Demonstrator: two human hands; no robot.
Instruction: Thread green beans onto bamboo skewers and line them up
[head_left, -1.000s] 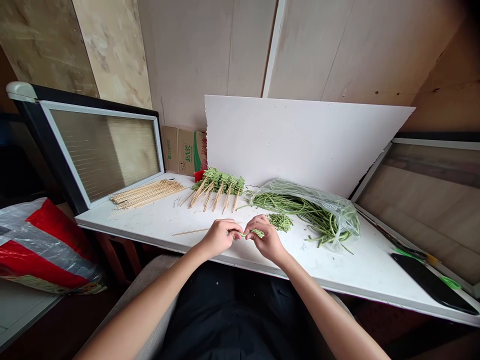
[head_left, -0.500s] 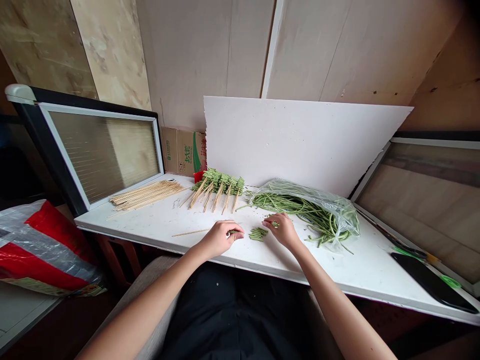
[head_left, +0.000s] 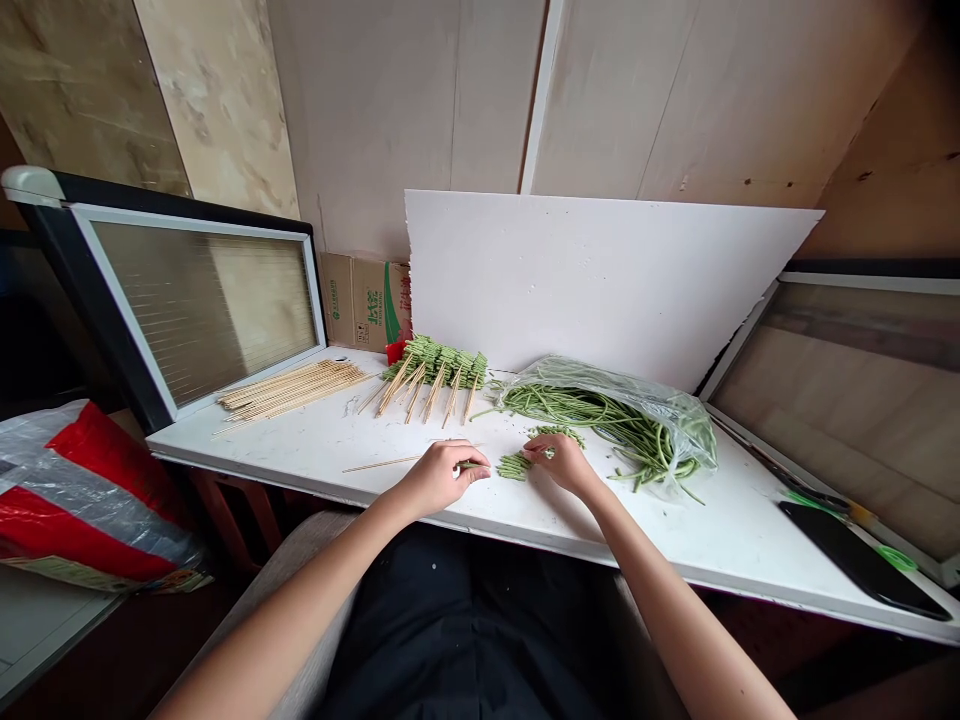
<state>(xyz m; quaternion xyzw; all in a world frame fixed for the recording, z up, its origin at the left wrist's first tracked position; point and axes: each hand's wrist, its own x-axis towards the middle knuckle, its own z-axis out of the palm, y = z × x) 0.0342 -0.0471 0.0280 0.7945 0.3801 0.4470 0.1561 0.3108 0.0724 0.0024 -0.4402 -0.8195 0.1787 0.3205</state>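
Note:
My left hand (head_left: 442, 476) is closed, a short cut piece of green bean (head_left: 469, 465) showing between thumb and fingers. A bamboo skewer (head_left: 381, 464) reaches out to the left behind that hand; whether it is held or lies on the table I cannot tell. A small row of cut bean pieces (head_left: 513, 467) lies between my hands. My right hand (head_left: 561, 464) is pinched at the row's right end, and what its fingertips hold is hidden. Behind it is another small heap of cut beans (head_left: 559, 432).
Loaded bean skewers (head_left: 442, 365) are stacked at the back, with bare skewers (head_left: 296, 388) to their left. Long beans (head_left: 600, 415) spill from a clear plastic bag (head_left: 679, 410). A black phone (head_left: 862, 560) and scissors (head_left: 814, 493) lie on the white table (head_left: 675, 545) at right.
My right hand has shifted slightly left and down to the row of bean pieces, showing more of the heap behind. My left hand stays nearly still.

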